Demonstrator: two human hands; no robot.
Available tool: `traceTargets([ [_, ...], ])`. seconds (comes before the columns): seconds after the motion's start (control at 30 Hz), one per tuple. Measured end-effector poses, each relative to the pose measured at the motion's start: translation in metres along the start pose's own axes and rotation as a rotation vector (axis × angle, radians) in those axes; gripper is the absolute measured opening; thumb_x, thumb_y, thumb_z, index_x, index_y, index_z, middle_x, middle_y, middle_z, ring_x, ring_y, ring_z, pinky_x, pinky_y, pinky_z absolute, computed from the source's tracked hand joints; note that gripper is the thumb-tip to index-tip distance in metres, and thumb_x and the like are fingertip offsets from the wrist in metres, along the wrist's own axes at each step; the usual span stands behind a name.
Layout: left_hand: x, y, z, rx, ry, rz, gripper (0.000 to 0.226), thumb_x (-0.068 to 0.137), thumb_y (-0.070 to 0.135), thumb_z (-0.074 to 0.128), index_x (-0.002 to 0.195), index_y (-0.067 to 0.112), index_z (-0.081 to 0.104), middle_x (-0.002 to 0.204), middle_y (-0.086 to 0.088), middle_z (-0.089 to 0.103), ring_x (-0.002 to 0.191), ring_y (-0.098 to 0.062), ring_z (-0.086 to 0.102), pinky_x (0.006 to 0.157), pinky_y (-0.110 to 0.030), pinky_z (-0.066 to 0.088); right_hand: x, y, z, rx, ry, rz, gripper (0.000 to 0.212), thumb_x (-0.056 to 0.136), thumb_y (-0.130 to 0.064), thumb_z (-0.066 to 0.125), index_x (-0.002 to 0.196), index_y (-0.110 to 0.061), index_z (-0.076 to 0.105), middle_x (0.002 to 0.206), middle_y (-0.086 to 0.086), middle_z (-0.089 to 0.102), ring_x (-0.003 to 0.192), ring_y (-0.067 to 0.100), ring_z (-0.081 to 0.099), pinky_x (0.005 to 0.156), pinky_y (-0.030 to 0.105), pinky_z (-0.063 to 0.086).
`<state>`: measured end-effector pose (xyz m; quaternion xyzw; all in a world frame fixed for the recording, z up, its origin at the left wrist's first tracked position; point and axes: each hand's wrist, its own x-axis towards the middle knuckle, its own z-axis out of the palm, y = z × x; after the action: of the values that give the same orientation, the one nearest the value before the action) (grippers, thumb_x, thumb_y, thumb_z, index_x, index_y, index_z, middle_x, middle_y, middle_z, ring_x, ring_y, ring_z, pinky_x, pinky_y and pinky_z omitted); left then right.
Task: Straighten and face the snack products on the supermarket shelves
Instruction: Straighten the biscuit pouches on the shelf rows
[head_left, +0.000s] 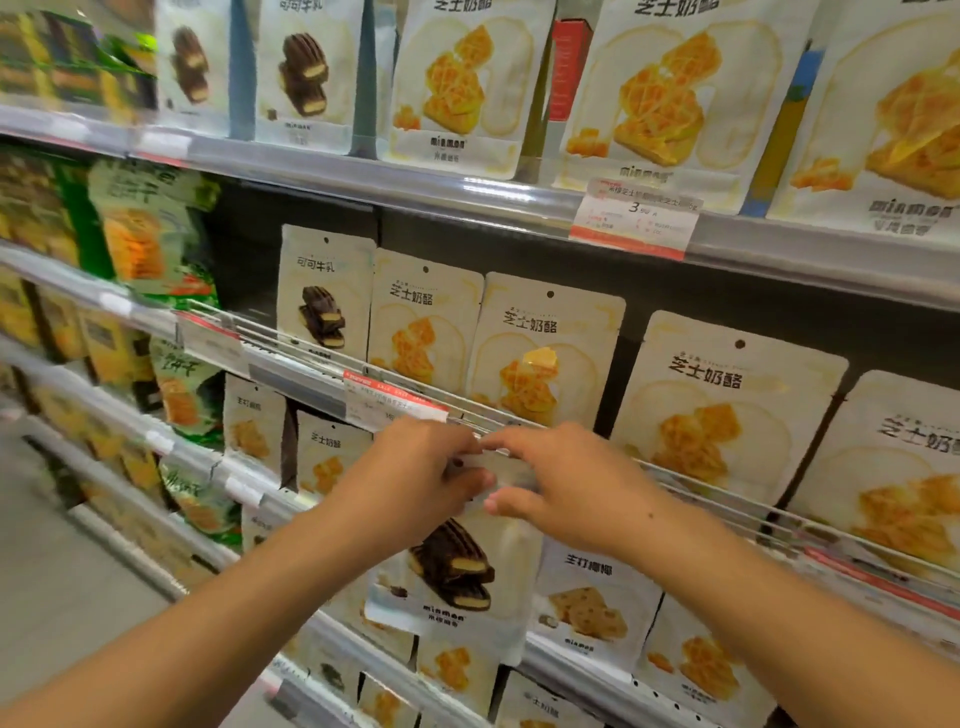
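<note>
Your left hand (415, 467) and right hand (561, 483) pinch the chocolate pouch (457, 571) by its top; it may snag the wire rail (691, 478) just behind them.

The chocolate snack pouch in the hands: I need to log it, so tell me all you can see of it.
The chocolate snack pouch is a glossy white bag picturing dark ridged biscuits with pale filling above small dark lettering. It hangs slightly tilted before the wire rail, pinched at its top edge by left hand and right hand.
</note>
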<state>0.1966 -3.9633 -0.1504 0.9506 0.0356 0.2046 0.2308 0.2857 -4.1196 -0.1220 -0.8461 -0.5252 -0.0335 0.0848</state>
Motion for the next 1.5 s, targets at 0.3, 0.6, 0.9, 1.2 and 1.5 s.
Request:
traceTargets([
  [0.3,-0.065,-0.089,-0.058,-0.018,0.025,-0.201,0.011,0.088,0.038,0.067,0.091,0.027,0.065,0.079,0.011,0.068,0.066,0.0,0.066,0.067,-0.029,0.058,0.076,-0.069,0.033,-0.007,-0.113,-0.114,0.029,0.085,-0.051,0.064,0.067,-0.035,0.049,0.066,-0.013,0.052,0.065,0.007,0.052,0.06,0.032,0.049],
  [0.6,-0.102,-0.264,-0.132,0.123,0.029,-0.361,0.008,0.09,0.035,0.065,0.082,0.032,0.063,0.075,0.018,0.063,0.068,0.003,0.06,0.063,-0.014,0.048,0.176,-0.115,0.034,0.097,-0.04,-0.031,0.017,0.084,-0.043,0.066,0.098,-0.033,0.069,0.087,-0.011,0.069,0.082,0.003,0.064,0.073,0.034,0.057],
  [0.9,-0.069,-0.382,-0.178,0.108,-0.016,-0.309,0.007,0.091,0.039,0.061,0.085,0.036,0.061,0.076,0.022,0.061,0.072,0.006,0.059,0.063,-0.013,0.047,0.286,-0.157,0.001,0.197,0.313,0.094,0.018,0.079,-0.04,0.066,0.089,-0.026,0.071,0.084,-0.01,0.07,0.079,0.008,0.065,0.066,0.036,0.059],
  [1.2,0.025,-0.47,-0.201,0.225,0.034,-0.229,0.023,0.093,0.042,0.055,0.112,0.029,0.06,0.106,0.014,0.062,0.096,-0.004,0.056,0.082,-0.026,0.05,0.381,-0.169,-0.011,0.127,0.614,0.056,0.006,0.086,-0.025,0.069,0.088,-0.02,0.071,0.076,-0.013,0.066,0.069,0.007,0.06,0.055,0.019,0.043],
  [1.5,0.111,-0.535,-0.191,0.54,0.064,-0.01,0.073,0.089,0.057,0.055,0.148,0.021,0.031,0.147,-0.002,0.037,0.134,-0.021,0.034,0.109,-0.038,0.036,0.441,-0.162,0.011,-0.131,0.827,-0.012,0.015,0.089,-0.027,0.064,0.091,-0.013,0.07,0.071,0.0,0.067,0.056,0.018,0.055,0.051,0.028,0.044],
])
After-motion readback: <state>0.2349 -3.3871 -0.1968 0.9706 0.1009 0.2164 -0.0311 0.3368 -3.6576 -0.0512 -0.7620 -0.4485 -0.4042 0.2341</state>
